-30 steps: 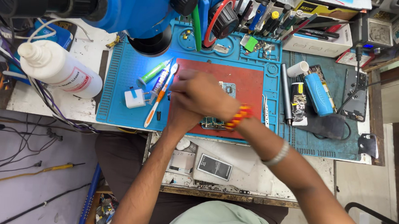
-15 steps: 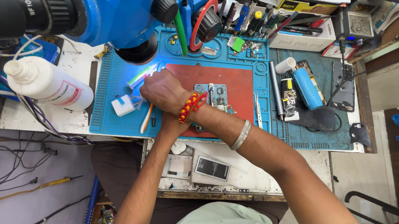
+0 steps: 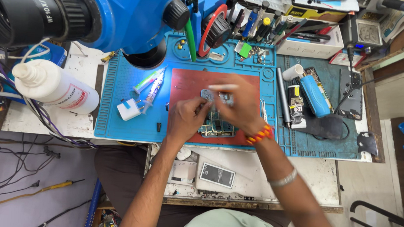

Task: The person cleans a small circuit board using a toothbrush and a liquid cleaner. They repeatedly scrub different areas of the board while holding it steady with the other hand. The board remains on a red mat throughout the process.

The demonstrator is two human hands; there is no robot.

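Microscope: I saw the blue microscope (image 3: 124, 15) at the upper left, its black eyepiece (image 3: 26, 9) reaching to the left edge of my view.
Bottle: a white squeeze bottle (image 3: 56, 88) lay on its side on the bench (image 3: 47, 118), left of the mat.
Mat: a blue work mat (image 3: 117, 117) covered the middle of the bench, with a red pad (image 3: 189, 84) set into it.
Syringes: two syringes (image 3: 151, 84) lay slanted on the lit part of the mat, just above a small white block (image 3: 129, 110).
Left hand: my left hand (image 3: 187, 119) rested on the red pad, fingers pinched narrow; it touched the circuit board (image 3: 215, 126), but I could not tell whether it truly gripped it.
Circuit board: it lay flat on the lower part of the red pad, between and partly under both hands.
Right hand: my right hand (image 3: 240, 104) was over the board, blurred, fingers closed around a thin pale tool (image 3: 222, 87) that pointed left.
Wrist: a red and orange bead band (image 3: 259, 133) sat at the right wrist, and a silver bangle (image 3: 283, 178) farther up the arm.
Right side: a blue cylinder-shaped tool (image 3: 314, 94) and a dark phone (image 3: 352, 94) lay on the grey-blue mat (image 3: 331, 147).
Front: a small flat black-and-white part (image 3: 217, 175) lay on the bench's near ledge.
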